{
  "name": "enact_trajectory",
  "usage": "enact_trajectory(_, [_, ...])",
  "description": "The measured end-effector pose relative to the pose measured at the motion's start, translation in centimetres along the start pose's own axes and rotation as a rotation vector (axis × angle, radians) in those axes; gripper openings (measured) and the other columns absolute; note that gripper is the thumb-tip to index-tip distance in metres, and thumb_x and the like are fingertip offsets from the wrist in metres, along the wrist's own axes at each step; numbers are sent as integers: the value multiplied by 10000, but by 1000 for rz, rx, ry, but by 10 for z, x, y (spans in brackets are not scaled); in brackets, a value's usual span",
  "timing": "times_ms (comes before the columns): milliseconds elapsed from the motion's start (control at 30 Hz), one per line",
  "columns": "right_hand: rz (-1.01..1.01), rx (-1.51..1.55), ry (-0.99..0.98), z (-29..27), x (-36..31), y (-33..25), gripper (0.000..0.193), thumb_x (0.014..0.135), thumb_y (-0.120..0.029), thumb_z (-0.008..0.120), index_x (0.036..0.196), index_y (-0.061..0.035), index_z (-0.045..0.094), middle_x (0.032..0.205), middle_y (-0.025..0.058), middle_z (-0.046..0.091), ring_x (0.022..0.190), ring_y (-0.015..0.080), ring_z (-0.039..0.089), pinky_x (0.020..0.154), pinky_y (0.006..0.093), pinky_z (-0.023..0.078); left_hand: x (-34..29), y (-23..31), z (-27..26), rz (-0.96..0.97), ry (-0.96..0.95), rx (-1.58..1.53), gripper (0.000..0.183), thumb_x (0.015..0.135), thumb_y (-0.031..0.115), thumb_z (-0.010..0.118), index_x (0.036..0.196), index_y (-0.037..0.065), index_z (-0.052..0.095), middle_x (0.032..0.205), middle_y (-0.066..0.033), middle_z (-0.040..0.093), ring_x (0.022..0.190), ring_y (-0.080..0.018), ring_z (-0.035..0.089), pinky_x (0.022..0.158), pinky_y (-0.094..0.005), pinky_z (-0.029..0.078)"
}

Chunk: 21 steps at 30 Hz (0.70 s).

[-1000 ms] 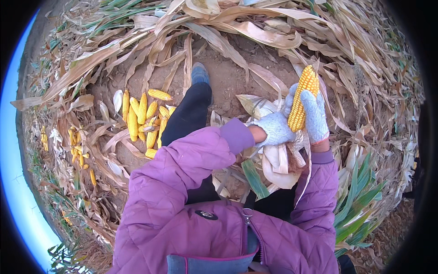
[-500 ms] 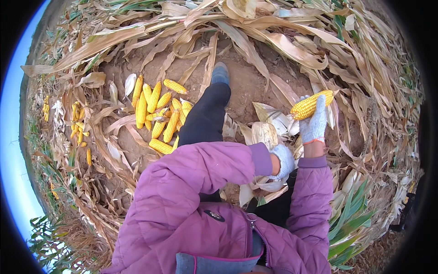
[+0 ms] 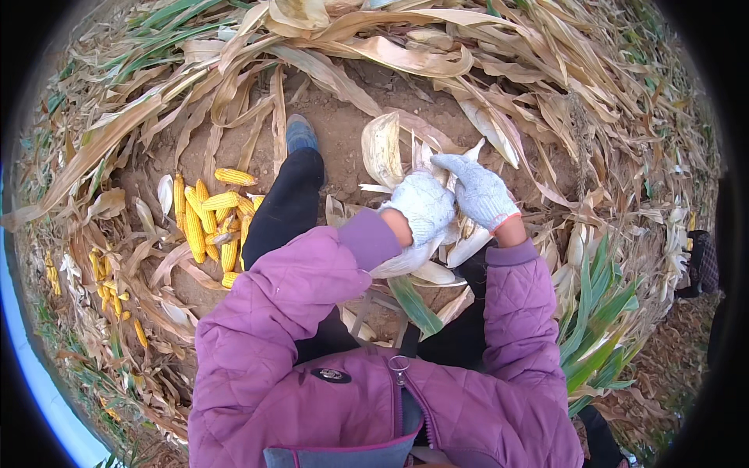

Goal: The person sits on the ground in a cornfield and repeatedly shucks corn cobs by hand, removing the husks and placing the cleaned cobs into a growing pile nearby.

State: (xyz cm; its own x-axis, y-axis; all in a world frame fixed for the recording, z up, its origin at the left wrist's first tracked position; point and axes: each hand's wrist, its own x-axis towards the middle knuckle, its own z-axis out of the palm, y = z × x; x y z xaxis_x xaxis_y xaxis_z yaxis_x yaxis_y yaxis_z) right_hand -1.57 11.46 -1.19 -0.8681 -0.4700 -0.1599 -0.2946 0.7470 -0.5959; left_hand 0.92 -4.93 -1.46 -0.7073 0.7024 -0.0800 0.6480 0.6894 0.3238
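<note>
My left hand (image 3: 422, 207), in a pale knitted glove, is closed around dry corn husks. A broad, curled husk leaf (image 3: 381, 150) stands up above it, and more pale husks (image 3: 417, 259) stick out below. Close beside it, my right hand (image 3: 481, 193) wears a matching glove with an orange cuff edge. Its fingers bend over toward the left hand and grip the husk (image 3: 422, 154) between the two hands. Whether an ear of corn is inside these husks is hidden by the gloves.
Several bare yellow corn ears (image 3: 193, 222) lie piled on the soil left of my outstretched leg (image 3: 287, 199). Farther left is another small heap of ears (image 3: 108, 287). Dry stalks and leaves (image 3: 374, 43) arch across the far side. Green leaves (image 3: 597, 327) stand at right.
My right hand has moved left to meet my left hand, and the bare corn ear it held no longer shows in it. My left hand has come up with husks. The view has shifted right.
</note>
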Motion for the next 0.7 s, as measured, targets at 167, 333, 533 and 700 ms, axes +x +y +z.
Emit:
enact_trajectory(167, [65,-90,-53,-1,-6,9,568,784,-90,637,1328,-216,532,1284,143,580,1088,352,606,907,432,500,0,-8,-3,143,298,-25,181,819,248,587,865,100,681,862,-109,651,821,-312,619,731,-449,498])
enact_trajectory(333, [221,-276,-342,1,-9,19,338,809,-365,628,1039,-124,686,936,179,696,874,368,670,797,458,524,3,-33,-50,372,315,-134,317,728,156,677,1038,216,695,1132,17,650,1091,-241,587,1010,-393,416])
enact_trajectory(533, [117,-49,-141,-34,-22,37,416,847,-394,608,1057,-38,656,939,195,690,855,358,670,787,430,521,7,-56,-85,-74,1088,-413,241,866,62,655,1105,76,682,1118,-84,667,1063,-226,608,942,-354,457])
enact_trajectory(700, [-285,1532,953,-97,-43,79,329,954,-363,607,1176,-123,580,985,100,656,842,135,626,612,225,508,2,-59,-82,-221,1169,-597,289,917,121,634,1196,47,632,1146,-77,642,1073,-177,583,967,-304,433])
